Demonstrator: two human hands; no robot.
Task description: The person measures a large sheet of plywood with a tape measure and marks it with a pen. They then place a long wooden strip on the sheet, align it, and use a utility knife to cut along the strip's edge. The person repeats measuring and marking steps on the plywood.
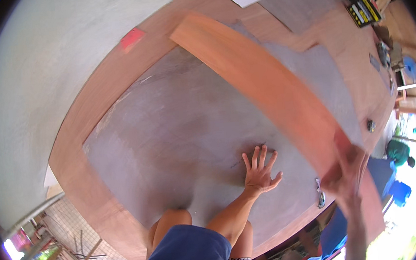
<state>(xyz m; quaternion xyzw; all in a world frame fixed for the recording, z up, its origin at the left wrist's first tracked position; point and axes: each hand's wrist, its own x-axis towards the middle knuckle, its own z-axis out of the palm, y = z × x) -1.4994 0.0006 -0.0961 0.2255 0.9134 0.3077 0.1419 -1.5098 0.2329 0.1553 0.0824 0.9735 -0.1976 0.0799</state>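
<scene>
left hand (259,171) is pressing flat, fingers spread, on the smooth grey floor patch (178,132). right hand (343,175), blurred, is gripping the near end of a long orange-brown wood plank (263,83) angling over it.

left hand (260,171): flat, fingers spread | right hand (343,175): blurred, seemingly gripping

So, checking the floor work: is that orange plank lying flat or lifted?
Lifted at one end: the right hand grips the plank; the left hand is spread flat on the floor.
</scene>
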